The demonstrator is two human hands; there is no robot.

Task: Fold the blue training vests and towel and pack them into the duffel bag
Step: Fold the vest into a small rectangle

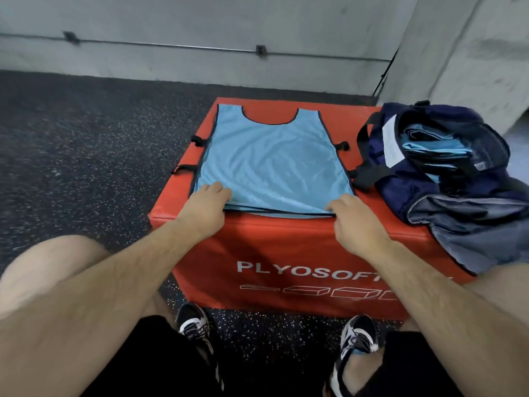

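Observation:
A light blue training vest (272, 159) lies flat on a red plyo box (286, 253), neck hole toward the wall. My left hand (207, 206) pinches its near left hem corner. My right hand (353, 216) pinches the near right hem corner. More blue fabric edges show under the hem. To the right, a navy duffel bag (446, 179) sits open on the box, with folded blue vests (432, 149) inside.
Black straps (197, 140) stick out at the vest's sides. The bag's grey flap (481, 233) hangs over the box's right front corner. Dark speckled rubber floor (86, 144) surrounds the box, with a concrete wall (200, 21) behind. My shoes (194, 325) stand in front of the box.

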